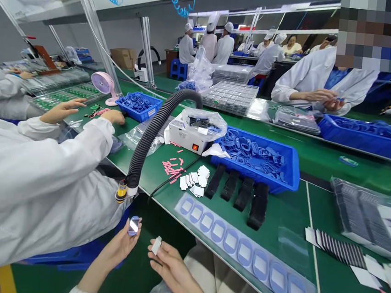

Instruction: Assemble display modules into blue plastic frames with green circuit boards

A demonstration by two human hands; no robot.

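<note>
My left hand (122,245) is held below the bench edge, fingers pinched on a small blue-framed part with a shiny face (134,225). Just to its right, my right hand (170,266) pinches a small white square piece (156,245). The two hands are close together but apart. Above them, along the bench's near edge, lies a clear strip with several blue frames (238,242) in a row. A loose pile of white squares (195,181) and pink strips (172,168) lies further back on the green bench (289,211).
A black corrugated hose (150,133) arches down beside my hands. Black foam blocks (246,195) stand before a blue bin of blue parts (260,157). A white box (189,136) and bagged dark sheets (368,218) lie there too. A white-coated co-worker (33,177) sits left; others work beyond.
</note>
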